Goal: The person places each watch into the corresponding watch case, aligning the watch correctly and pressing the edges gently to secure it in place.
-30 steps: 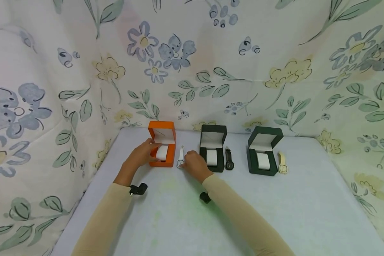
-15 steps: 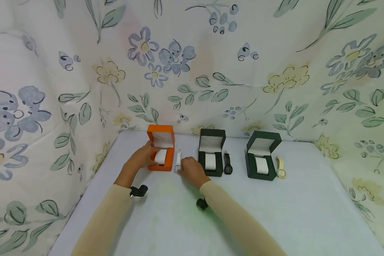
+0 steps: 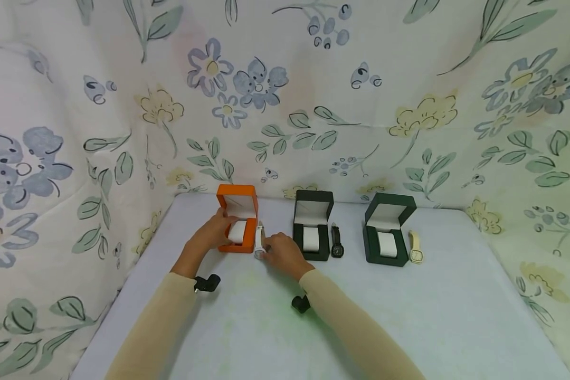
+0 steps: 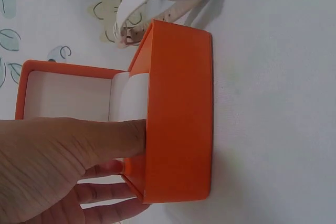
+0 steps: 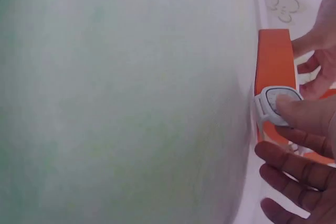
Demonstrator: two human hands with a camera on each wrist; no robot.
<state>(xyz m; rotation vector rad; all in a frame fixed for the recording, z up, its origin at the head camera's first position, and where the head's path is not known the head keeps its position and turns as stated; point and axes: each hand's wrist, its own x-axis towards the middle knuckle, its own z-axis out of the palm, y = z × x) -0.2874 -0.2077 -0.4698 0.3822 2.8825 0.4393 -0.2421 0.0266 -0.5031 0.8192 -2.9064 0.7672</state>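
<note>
My left hand holds the opened orange watch box by its left side. In the left wrist view the thumb reaches over the front wall, with other fingers at the side wall. A white cushion sits inside the box. Right of the box, my right hand pinches a white watch, its thumb on the dial in the right wrist view. The watch's strap is buckled in a loop, and the case is raised beside the box in the left wrist view.
A black watch box stands opened right of my right hand, a black watch beside it. Farther right is an opened dark green box with a gold watch. A floral cloth hangs behind the white table.
My right hand has gone slightly left with the white watch, which has shifted from the table spot between the boxes to right beside the orange box. The left hand stays on the box.
</note>
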